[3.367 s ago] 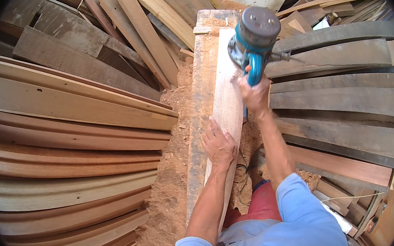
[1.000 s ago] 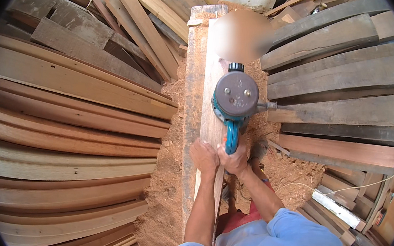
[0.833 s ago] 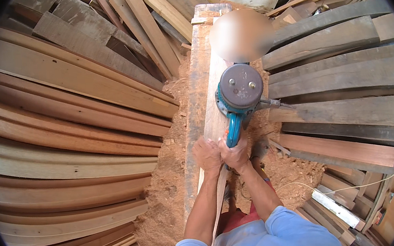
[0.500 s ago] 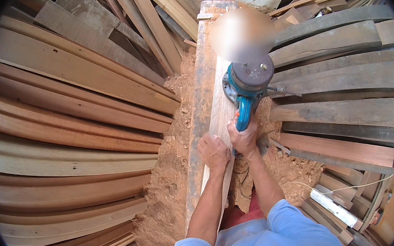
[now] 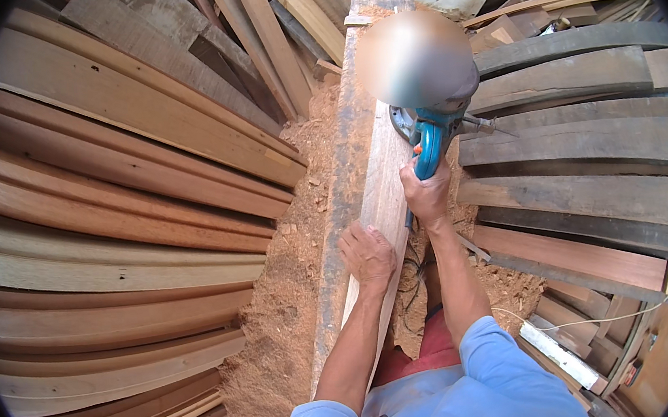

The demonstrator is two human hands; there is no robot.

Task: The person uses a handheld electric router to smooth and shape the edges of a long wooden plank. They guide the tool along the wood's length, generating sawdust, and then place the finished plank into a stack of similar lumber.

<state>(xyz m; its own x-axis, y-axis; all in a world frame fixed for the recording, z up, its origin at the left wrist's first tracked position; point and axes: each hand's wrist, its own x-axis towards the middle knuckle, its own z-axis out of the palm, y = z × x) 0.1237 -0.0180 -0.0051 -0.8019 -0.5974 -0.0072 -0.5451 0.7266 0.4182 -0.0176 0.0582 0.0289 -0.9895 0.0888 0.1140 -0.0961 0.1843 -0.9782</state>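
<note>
My right hand point(image 5: 428, 188) is closed around the teal handle of a power router point(image 5: 428, 147). The router stands on a pale wooden board point(image 5: 380, 178), toward its far part; a blurred patch hides much of the tool's top. Nearer to me, my left hand point(image 5: 367, 252) lies across the same board with bent fingers, gripping it by its sides. The board rests lengthwise on a worn, dusty workbench point(image 5: 336, 177). A dark cord runs down from the router beside the board's right edge.
Curved moulded boards point(image 5: 115, 219) are stacked along the left. More grey planks point(image 5: 579, 142) lie in rows on the right. Sawdust and shavings point(image 5: 281, 328) cover the floor around the bench. A thin pale cable point(image 5: 606, 318) runs at the lower right, near a white-faced wooden strip point(image 5: 561, 355).
The router and my right hand have moved away from me along the board, slightly rightward. My left hand stays at nearly the same place on the board. The view has shifted a little.
</note>
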